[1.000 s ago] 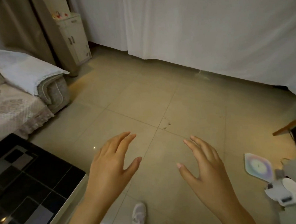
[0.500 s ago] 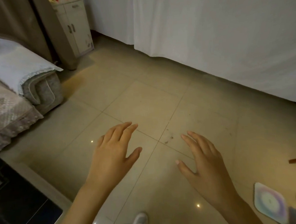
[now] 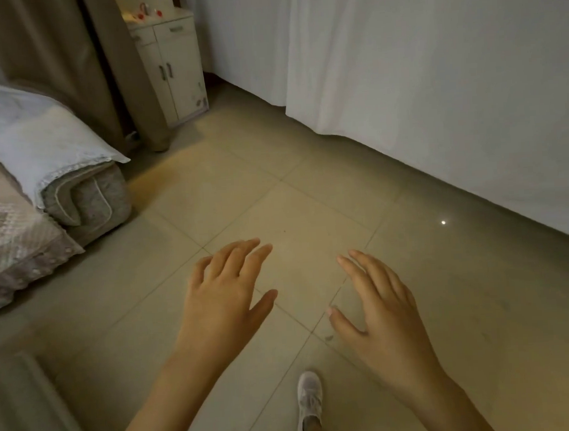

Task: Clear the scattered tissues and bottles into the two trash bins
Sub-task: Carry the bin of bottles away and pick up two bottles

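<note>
Head view: left hand (image 3: 223, 302), right hand (image 3: 384, 319), both empty; one shoe (image 3: 309, 402).

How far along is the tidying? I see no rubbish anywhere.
Hard to say. Done: the tiled floor in view shows no tissues or bottles. In hand: nothing; left hand and right hand are open and empty. Left: unclear, as no bins are in view.

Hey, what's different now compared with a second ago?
The view swung left and forward: the black table and the square pad on the floor dropped out of sight, and the cabinet looms closer. Both hands, left hand and right hand, stayed open and empty.
</note>
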Motion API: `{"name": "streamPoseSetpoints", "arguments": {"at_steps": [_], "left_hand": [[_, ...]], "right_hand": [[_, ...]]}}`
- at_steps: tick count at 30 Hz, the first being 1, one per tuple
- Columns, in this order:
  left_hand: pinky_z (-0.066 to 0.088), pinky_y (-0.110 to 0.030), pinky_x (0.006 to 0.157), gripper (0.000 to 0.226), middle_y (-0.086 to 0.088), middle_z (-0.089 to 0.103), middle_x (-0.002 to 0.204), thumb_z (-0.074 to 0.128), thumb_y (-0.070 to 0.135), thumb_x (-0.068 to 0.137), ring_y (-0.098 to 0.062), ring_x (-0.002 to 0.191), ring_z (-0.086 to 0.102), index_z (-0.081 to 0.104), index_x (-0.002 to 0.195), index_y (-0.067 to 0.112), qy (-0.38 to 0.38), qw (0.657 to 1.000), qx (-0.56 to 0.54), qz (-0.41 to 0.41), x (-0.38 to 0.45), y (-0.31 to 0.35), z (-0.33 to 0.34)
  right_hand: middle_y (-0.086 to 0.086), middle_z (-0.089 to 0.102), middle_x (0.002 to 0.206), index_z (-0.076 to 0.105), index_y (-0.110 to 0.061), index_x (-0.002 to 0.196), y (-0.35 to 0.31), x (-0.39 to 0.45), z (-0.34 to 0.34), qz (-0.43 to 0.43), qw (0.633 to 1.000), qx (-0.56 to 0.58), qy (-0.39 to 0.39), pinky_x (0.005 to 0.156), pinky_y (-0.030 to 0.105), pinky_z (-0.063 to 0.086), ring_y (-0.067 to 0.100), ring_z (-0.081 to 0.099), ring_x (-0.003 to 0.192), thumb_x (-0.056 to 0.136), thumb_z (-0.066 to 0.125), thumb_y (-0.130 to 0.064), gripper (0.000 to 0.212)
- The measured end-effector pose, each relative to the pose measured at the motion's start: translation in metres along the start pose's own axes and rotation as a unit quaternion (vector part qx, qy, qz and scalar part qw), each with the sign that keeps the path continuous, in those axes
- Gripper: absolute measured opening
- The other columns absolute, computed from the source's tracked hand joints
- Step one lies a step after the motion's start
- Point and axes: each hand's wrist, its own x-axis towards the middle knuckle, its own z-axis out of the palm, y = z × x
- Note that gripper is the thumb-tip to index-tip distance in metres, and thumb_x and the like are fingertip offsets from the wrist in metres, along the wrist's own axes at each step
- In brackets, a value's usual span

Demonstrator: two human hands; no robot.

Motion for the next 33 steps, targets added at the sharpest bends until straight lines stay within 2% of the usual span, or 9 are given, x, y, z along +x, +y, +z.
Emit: {"name": "streamPoseSetpoints", "arguments": {"at_steps": [5,9,12,19,25,30,33], "left_hand": [[0.039,-0.042,0.102,0.061,0.005,0.048,0.141,0.055,0.049,0.083,-0.018,0.13,0.044,0.045,0.138,0.025,0.004,0.999,0.009,-0.036,0.094,0.011,0.02],[0.036,-0.041,0.103,0.062,0.005,0.048,0.141,0.054,0.05,0.083,-0.017,0.132,0.043,0.044,0.139,0.025,0.009,0.998,0.013,-0.057,0.154,0.009,0.034],[0.036,-0.041,0.103,0.062,0.005,0.048,0.141,0.055,0.05,0.083,-0.018,0.132,0.042,0.044,0.139,0.025,0.01,0.997,0.017,-0.072,0.195,-0.001,0.046],[0.038,-0.041,0.099,0.061,0.004,0.051,0.138,0.06,0.047,0.08,-0.019,0.129,0.045,0.049,0.135,0.024,0.016,0.994,0.01,-0.109,0.302,-0.053,0.084],[0.04,-0.044,0.099,0.061,0.002,0.052,0.138,0.061,0.045,0.08,-0.022,0.13,0.046,0.05,0.134,0.022,0.005,0.995,-0.008,-0.101,0.424,-0.101,0.107],[0.038,-0.042,0.1,0.06,0.002,0.052,0.138,0.06,0.045,0.08,-0.021,0.13,0.045,0.05,0.134,0.022,-0.004,0.998,0.012,-0.066,0.521,-0.141,0.111],[0.036,-0.043,0.102,0.061,0.003,0.05,0.14,0.06,0.046,0.081,-0.02,0.131,0.044,0.048,0.136,0.023,-0.006,0.997,0.013,-0.077,0.567,-0.16,0.114]], "right_hand": [[-0.013,0.024,0.152,0.022,-0.036,0.145,0.054,0.103,-0.011,-0.047,0.998,-0.012,-0.029,0.11,0.031,0.017,0.01,0.018,0.141,0.083,0.033,-0.059,0.066],[-0.012,0.029,0.151,0.024,-0.037,0.144,0.084,0.174,-0.016,-0.066,0.997,-0.007,-0.039,0.111,0.035,0.025,0.011,0.022,0.14,0.083,0.034,-0.059,0.065],[-0.013,0.027,0.151,0.024,-0.037,0.144,0.099,0.225,-0.012,-0.074,0.996,-0.001,-0.055,0.112,0.036,0.025,0.011,0.021,0.141,0.083,0.032,-0.06,0.066],[-0.01,0.032,0.15,0.03,-0.033,0.143,0.119,0.354,0.014,-0.088,0.994,0.004,-0.059,0.109,0.037,0.029,0.013,0.026,0.139,0.082,0.037,-0.057,0.066],[-0.012,0.03,0.15,0.031,-0.034,0.143,0.125,0.478,0.03,-0.081,0.995,-0.01,-0.061,0.107,0.032,0.022,0.014,0.025,0.139,0.081,0.035,-0.057,0.067],[-0.013,0.029,0.15,0.029,-0.036,0.143,0.126,0.572,0.042,-0.072,0.996,0.002,-0.058,0.11,0.038,0.025,0.014,0.024,0.14,0.082,0.034,-0.059,0.066],[-0.013,0.029,0.15,0.03,-0.036,0.143,0.13,0.622,0.051,-0.061,0.996,0.03,-0.055,0.112,0.04,0.027,0.013,0.024,0.14,0.082,0.035,-0.06,0.066]]}}
